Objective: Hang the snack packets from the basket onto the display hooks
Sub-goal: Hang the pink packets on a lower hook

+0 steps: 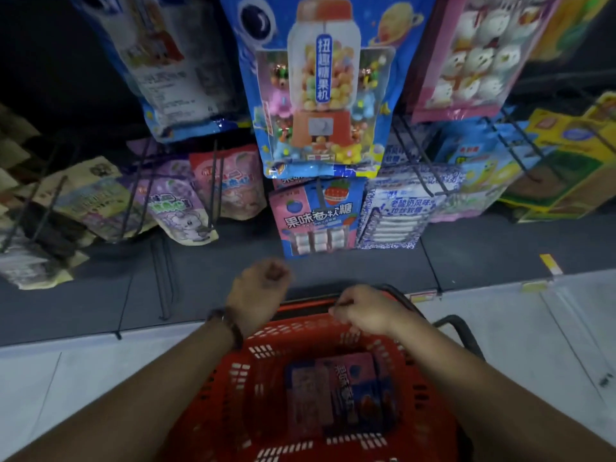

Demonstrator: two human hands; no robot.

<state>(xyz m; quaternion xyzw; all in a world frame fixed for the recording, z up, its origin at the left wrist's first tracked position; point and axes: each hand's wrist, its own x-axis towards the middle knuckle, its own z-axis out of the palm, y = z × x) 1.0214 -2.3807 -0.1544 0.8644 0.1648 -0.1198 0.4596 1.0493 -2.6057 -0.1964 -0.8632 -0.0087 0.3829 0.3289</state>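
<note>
A red plastic basket [233, 378] stands on the floor below me, with pink and blue snack packets [340, 395] lying flat at its bottom. My left hand [260, 288] hovers above the basket's far rim, fingers curled in and holding nothing. Over the same rim, my right hand [363, 311] is closed near the black handle [463, 331]; whether it grips anything I cannot tell. Straight ahead on the display hangs a matching pink and blue packet [316, 218] on a hook. An empty black hook [163, 281] juts out to the left of my left hand.
A large blue candy-machine bag [323, 85] hangs above the matching packet. Purple and pink bunny packets [186, 201] hang at left, a blue-and-white patterned packet [400, 208] at right. Yellow boxes [566, 161] sit far right. The white tiled floor [550, 328] surrounds the basket.
</note>
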